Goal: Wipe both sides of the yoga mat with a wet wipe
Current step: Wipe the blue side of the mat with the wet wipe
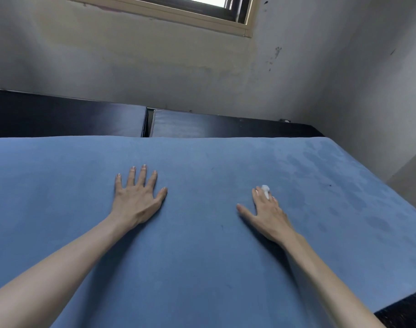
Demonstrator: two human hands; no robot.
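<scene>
Head view. Blue mat point(202, 256) spread flat, filling the lower frame from 9 to 3 o'clock; far edge runs left to right just short of dark cushions point(67, 114) against the wall point(154, 67), window point(202, 10) at 12 o'clock. Long axis of mat not determinable: near end and left edge out of frame.

Left hand point(137, 200) flat on mat, fingers splayed and straight, grasping nothing, pressing down as an anchor.

Right hand point(267, 214) palm-down on mat at 3 o'clock from left hand, well apart from it. Fingers extended toward 12 o'clock, thumb out toward 9. Small white wipe point(265, 189) bunched at the fingertips and pressed onto the mat; whether tucked between fingers or merely trapped beneath them not clear.

Governing relation: darker damp blotches point(339, 185) lie from 1 to 3 o'clock of the wipe, reaching the right edge; uniformly paler, seemingly dry surface lies from 9 to 11 o'clock, toward and past left hand. Right hand nearer the damp zone, and the only hand bearing the wipe.

Judged stage: upper face partly wiped. Likely next stroke leftward across the dry band, left hand needing to shift clear. Underside not yet addressed.
</scene>
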